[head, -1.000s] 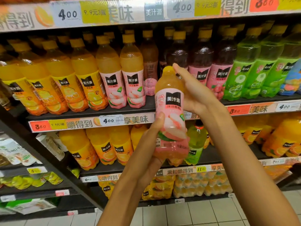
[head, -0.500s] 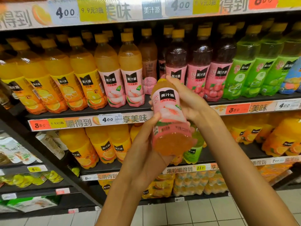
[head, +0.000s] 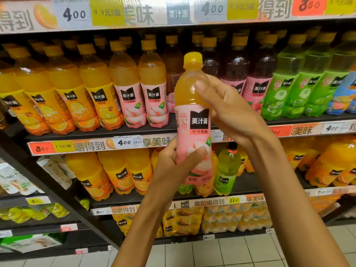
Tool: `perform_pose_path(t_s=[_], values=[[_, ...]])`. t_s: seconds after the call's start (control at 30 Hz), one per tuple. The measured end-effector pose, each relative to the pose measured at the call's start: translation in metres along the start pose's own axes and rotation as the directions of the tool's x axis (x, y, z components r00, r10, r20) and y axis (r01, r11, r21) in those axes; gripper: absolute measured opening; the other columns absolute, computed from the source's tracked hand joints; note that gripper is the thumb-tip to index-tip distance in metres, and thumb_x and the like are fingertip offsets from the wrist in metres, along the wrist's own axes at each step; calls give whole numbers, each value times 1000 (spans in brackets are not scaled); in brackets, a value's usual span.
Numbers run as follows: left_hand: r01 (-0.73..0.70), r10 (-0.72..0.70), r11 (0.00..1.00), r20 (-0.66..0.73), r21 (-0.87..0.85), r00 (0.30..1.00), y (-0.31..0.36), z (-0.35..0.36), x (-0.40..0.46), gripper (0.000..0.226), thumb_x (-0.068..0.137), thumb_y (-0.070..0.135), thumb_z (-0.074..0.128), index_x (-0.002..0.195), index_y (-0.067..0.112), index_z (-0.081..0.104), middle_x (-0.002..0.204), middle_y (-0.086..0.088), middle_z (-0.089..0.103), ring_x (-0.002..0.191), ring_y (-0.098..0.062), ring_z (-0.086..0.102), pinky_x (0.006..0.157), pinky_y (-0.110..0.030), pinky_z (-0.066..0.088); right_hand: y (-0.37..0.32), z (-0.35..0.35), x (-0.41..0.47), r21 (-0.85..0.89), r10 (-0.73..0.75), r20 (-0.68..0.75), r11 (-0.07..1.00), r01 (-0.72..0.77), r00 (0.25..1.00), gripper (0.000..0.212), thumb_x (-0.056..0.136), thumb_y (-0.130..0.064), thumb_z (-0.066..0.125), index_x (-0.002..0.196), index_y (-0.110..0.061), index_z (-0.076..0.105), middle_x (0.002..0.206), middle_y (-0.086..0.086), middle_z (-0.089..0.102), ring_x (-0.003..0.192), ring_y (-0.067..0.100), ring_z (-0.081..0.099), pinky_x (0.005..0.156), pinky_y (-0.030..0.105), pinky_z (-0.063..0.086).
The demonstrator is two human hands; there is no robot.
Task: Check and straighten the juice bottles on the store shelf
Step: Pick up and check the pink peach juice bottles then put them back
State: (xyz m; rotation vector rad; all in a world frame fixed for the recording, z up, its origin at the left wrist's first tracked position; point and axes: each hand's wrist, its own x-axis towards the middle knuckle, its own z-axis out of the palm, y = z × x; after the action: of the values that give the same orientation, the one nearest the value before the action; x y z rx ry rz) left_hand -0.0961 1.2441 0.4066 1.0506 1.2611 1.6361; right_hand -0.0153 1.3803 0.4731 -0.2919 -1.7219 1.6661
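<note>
The peach juice bottle [head: 193, 120] stands upright at the centre of the frame, held in front of the shelf [head: 96, 136] and clear of it. Its yellow cap [head: 193, 58] points up and its pink label faces the camera.

The left hand [head: 173, 170] grasps the lower part of the bottle, thumb across the label front. The right hand [head: 229, 112] grasps the upper part from the right side, fingers curled round the shoulder below the cap.

On the shelf behind, at centre left of the frame, 2 matching peach bottles [head: 143, 91] stand upright side by side. Orange juice bottles [head: 73, 89] fill the left of that row; green bottles [head: 300, 81] stand at the right.
</note>
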Motion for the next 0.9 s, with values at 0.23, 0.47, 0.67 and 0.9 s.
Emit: perform_pose_path(t_s=[0.23,0.47,0.67,0.9], values=[[-195,199,966,-6,170,980,-15,-2,13,56,71,7,74,118,27,52,109,6,69,101,-6,65,77,-16,52,-5,2,-21,47,-180,111,983,176,977,51,80,-2,66,127,-5,50,117,9,64,107,20,63,87,31,50],[-211,232,963,-120,167,965,-28,-15,15,69,58,7,83,118,25,56,114,12,68,110,-5,61,87,-16,49,-2,-2,-40,46,-232,221,973,228,947,61,73,-10,74,128,-21,49,126,-6,61,120,15,56,93,29,48],[-267,275,959,-85,95,958,-30,-14,15,71,59,-7,82,122,3,53,118,-14,64,113,-24,60,92,-36,51,-9,-5,-46,17,-203,350,977,210,914,51,77,-35,76,124,-25,60,125,-10,61,119,11,56,92,24,47],[-141,146,988,83,-67,986,-26,-18,2,69,60,35,86,119,11,60,108,-9,71,98,-23,69,73,-24,55,-4,-2,-32,269,-207,224,952,144,952,69,68,-44,81,122,-12,53,117,4,67,111,25,62,94,42,50]])
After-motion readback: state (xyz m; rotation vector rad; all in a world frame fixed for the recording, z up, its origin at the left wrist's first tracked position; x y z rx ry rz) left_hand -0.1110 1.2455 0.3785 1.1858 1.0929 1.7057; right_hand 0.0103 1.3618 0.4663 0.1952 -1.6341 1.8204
